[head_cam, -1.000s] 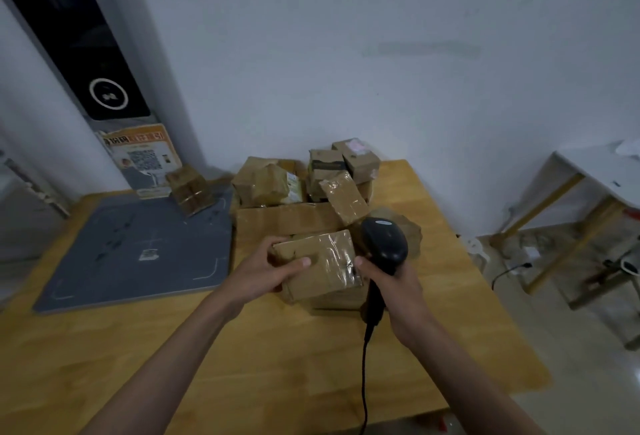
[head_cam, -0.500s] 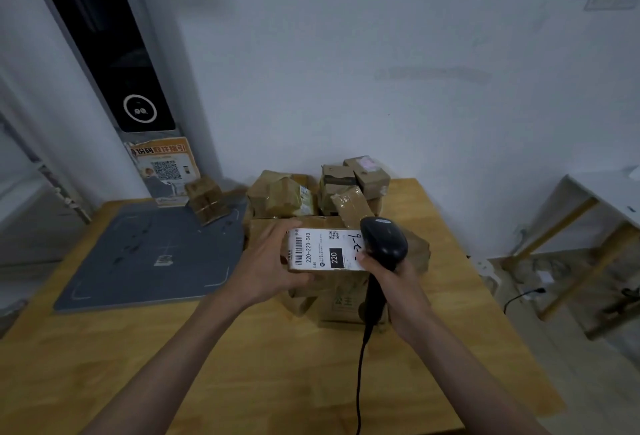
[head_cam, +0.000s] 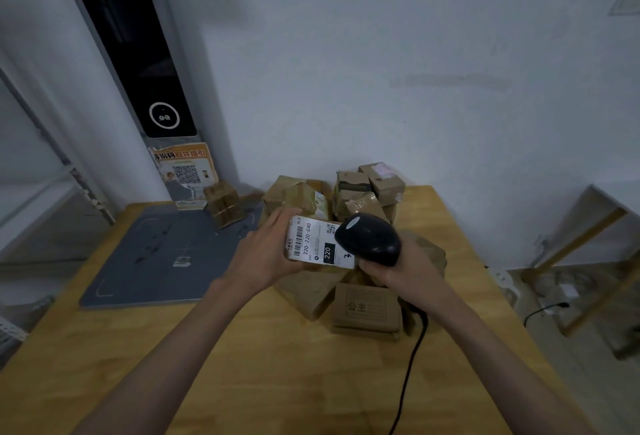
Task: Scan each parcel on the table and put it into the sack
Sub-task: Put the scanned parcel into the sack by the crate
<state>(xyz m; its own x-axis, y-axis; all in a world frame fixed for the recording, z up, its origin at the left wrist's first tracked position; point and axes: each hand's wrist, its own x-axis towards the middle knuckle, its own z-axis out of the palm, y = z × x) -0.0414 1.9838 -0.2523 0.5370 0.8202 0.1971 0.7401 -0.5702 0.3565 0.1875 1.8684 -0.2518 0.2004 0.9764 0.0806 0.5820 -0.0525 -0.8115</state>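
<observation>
label up, scanner head over parcel

left hand (head_cam: 263, 254) holds a small parcel (head_cam: 313, 244) above the heap, fingers curled over its far edge and thumb under the near side, so the grip is closed around the box; the white shipping label (head_cam: 308, 242) faces up, barcode toward the left hand, printed "220-220-c40" and a black "220" block legible; right hand (head_cam: 398, 268) is wrapped round the handle of a black barcode scanner (head_cam: 369, 239), grip closed on it; scanner head lies over the right end of the label, covering part of it; whether head and label touch, cannot tell; black cable (head_cam: 410, 365) runs down from under the right hand across the bench (head_cam: 242, 365) to the bottom edge of view.

under the hands, a heap of brown taped parcels (head_cam: 349, 192) at the far middle of the wooden bench; one flat box (head_cam: 365, 310) with printed characters lies nearest, just below the right hand; one lone taped box (head_cam: 224, 202) sits at the far corner of a grey mat (head_cam: 149, 261) on the left part of the bench; behind it a poster with a qr code (head_cam: 185, 173) leans on a tall black panel (head_cam: 131, 50) at the wall; the sack does not appear in this view; a second table (head_cam: 588, 227) stands at right, blurred.
</observation>
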